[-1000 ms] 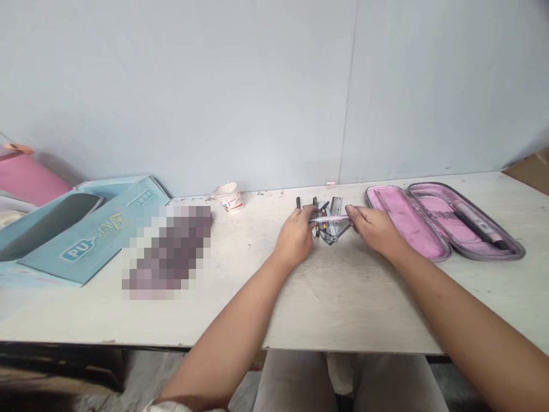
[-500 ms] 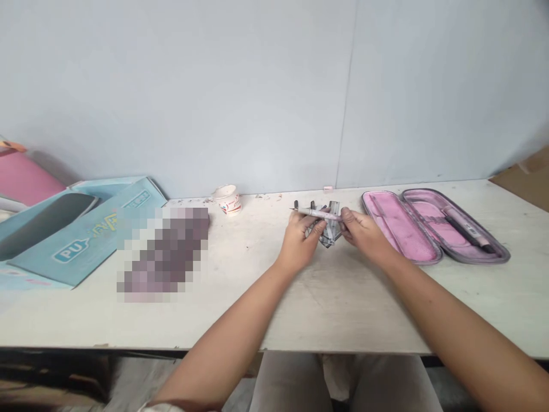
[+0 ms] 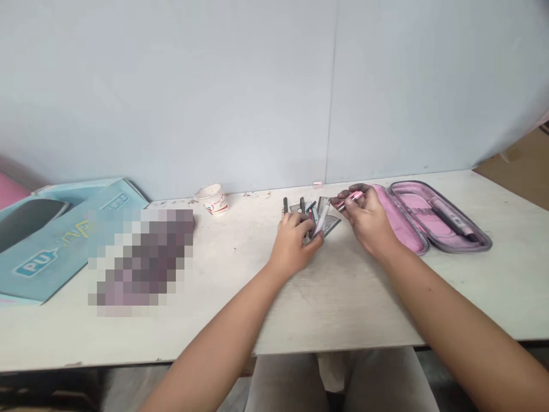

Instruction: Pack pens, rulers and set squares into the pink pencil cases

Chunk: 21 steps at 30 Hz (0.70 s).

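My left hand [image 3: 295, 237] is closed over a small pile of stationery, with a white pen [image 3: 322, 217] tilted up between its thumb and fingers. Close to its right, my right hand [image 3: 368, 217] pinches a pink pen [image 3: 352, 200], whose dark end points down and left. Under and behind my left hand lie dark pens [image 3: 285, 205] and clear flat rulers or set squares [image 3: 331, 224], partly hidden by the fingers. Beside my right hand, an opened pink pencil case [image 3: 409, 237] lies flat, and a thick dark-and-pink pen [image 3: 454, 222] rests in its right half.
A paper cup [image 3: 214, 200] stands near the wall. Left of it are a blurred-out purplish object [image 3: 146, 263] and a light-blue open box [image 3: 77, 246]. A small pink piece [image 3: 317, 185] sits at the wall, and brown cardboard [image 3: 521, 166] stands at the far right.
The hands have moved apart from the pen they both held level. My left hand has lowered onto the pile with a white pen; my right hand has risen slightly with a pink one.
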Available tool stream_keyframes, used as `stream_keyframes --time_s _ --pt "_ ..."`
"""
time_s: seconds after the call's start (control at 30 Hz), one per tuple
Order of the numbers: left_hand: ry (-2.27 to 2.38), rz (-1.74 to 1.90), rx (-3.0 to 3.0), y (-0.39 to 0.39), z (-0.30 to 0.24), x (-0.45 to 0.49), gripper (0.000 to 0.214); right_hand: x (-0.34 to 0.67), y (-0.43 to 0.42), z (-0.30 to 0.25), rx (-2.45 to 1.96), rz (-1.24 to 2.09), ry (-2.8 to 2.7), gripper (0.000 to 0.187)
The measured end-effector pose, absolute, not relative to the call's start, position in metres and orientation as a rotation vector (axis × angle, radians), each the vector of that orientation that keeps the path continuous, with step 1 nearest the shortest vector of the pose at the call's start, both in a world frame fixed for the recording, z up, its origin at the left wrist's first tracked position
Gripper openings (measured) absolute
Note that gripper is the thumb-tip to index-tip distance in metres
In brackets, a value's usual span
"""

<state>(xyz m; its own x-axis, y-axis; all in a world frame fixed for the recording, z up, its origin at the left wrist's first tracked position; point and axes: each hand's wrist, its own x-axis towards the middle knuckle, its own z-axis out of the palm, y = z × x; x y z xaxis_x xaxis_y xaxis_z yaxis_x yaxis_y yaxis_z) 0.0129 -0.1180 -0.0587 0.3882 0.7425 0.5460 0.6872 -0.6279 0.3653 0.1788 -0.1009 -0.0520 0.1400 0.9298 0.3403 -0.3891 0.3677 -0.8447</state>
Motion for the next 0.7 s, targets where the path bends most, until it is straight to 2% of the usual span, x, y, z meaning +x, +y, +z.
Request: stream_keyframes --time_s 0.37,0.47,0.57,0.7 --pt "1.284 0.860 2.650 -0.119 -0.058 0.013 0.014 0.179 -0.102 -0.052 -0.606 1.114 -0.986 0.030" --pt "1.166 0.815 2.444 -0.123 -0.052 0.014 0.022 0.182 -0.106 -0.052 -0.640 1.341 -1.153 0.027" --pt "0.809 0.607 2.036 -0.131 -0.046 0.014 0.032 0.186 -0.115 -0.047 -0.575 1.556 -1.224 0.026" --pt "0.580 0.569 1.689 -0.137 -0.047 0.018 0.033 0.182 -0.123 -0.042 -0.590 1.689 -1.253 0.032"
